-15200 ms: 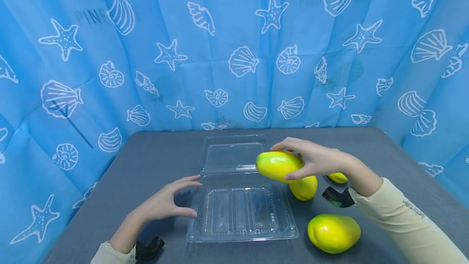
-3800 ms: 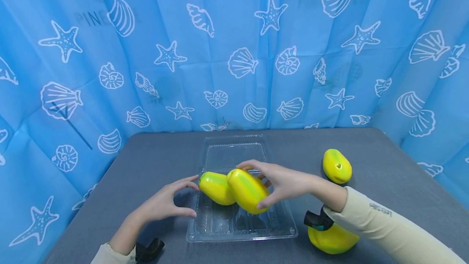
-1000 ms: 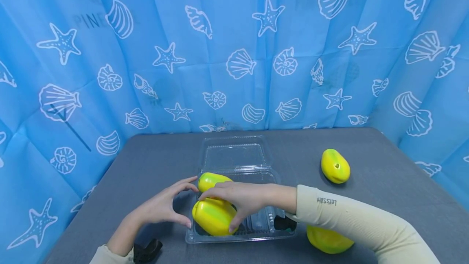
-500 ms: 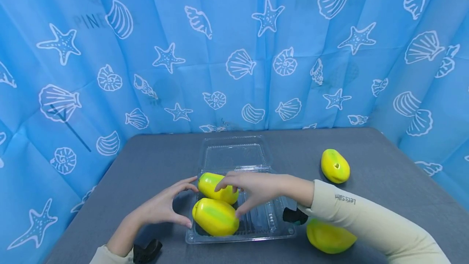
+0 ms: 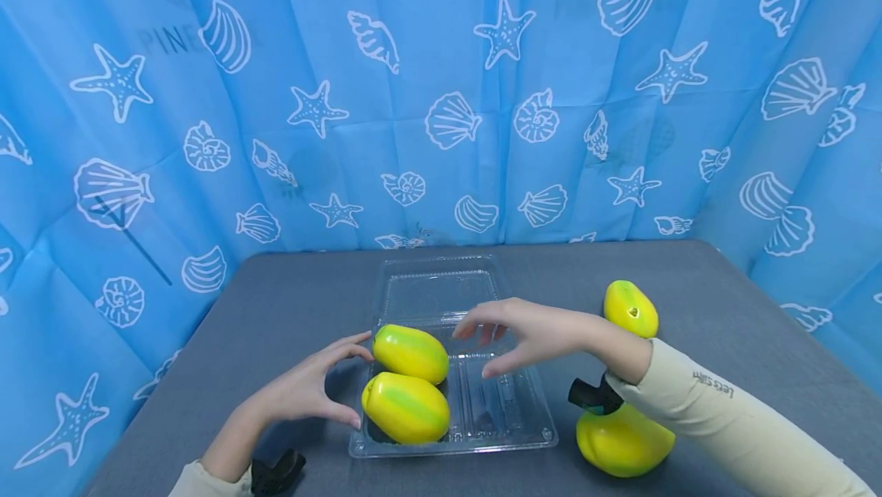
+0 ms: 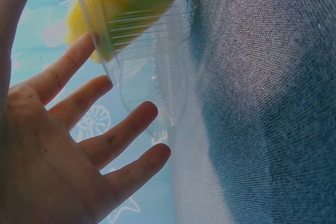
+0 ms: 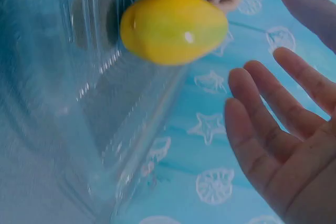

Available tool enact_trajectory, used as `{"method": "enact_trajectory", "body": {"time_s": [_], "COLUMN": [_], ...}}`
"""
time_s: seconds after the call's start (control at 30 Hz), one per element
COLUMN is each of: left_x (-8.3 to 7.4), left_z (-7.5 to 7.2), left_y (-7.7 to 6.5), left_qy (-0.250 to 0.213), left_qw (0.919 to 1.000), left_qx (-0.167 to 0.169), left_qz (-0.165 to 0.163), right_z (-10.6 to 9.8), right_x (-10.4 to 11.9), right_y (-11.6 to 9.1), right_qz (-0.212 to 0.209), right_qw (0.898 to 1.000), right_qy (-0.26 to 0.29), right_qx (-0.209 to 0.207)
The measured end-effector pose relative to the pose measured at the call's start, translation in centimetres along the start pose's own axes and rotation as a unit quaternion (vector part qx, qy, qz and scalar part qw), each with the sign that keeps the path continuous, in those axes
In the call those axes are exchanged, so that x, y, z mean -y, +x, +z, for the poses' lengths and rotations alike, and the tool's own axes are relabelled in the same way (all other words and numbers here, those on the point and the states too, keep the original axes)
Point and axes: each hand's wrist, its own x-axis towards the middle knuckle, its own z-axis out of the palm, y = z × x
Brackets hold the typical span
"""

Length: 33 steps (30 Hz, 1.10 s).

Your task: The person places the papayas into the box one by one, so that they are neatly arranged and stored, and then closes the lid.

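Two yellow-green fruits that look like papayas lie side by side in the left half of a clear plastic clamshell box: a rear papaya and a front papaya. My left hand is spread at the box's left side; in the left wrist view its fingertips are at the clear wall, seemingly touching it. Over the right part of the box hovers my right hand, fingers loosely bent and holding nothing. In the right wrist view the front papaya is apart from that hand.
The box's lid lies folded back behind it. On the grey table, one papaya sits at the back right and another at the front right, partly under my right forearm. A blue shell-print curtain hangs behind.
My right hand has let go of the front papaya and moved right and away from it. Earlier, both papayas came into the box one after the other. The left hand has barely moved.
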Motion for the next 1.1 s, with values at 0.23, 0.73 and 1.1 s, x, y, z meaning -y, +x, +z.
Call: {"method": "enact_trajectory", "body": {"time_s": [0.23,0.73,1.1], "left_x": [0.0,0.2,0.2], "left_z": [0.0,-0.1,0.0], "left_y": [0.0,0.0,0.0], "left_qy": [-0.002,-0.003,-0.007], "left_qw": [1.0,1.0,1.0], "left_qx": [0.0,0.003,0.003], "left_qz": [0.0,0.002,0.005], "right_z": [-1.0,-1.6,-1.3], "right_x": [-1.3,-4.9,-7.9], "right_y": [-2.8,-9.8,-13.5], "right_qz": [0.016,0.081,0.114], "right_qw": [1.0,0.992,0.971], "right_qy": [0.006,0.094,0.208], "right_qx": [-0.02,-0.017,0.043]}}
